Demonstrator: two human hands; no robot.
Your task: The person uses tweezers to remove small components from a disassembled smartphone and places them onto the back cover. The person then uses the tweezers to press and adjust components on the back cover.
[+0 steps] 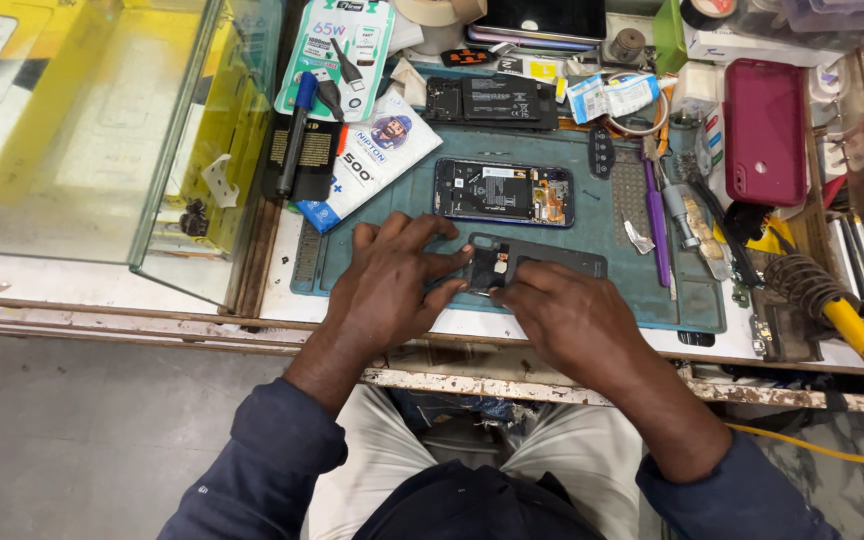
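While both hands pinch it, left [392, 280] and right [562, 310], the grey phone cover [552, 264] lies flat.

Bench is pretty packed around the teal work mat [592, 290]: glass case [102, 130] off to its left, maroon phone [764, 130] past its right edge, purple tool [657, 230] lying on its right side, yellow-handled soldering iron [852, 325] just right of it, blue pen [295, 130] above its left corner.
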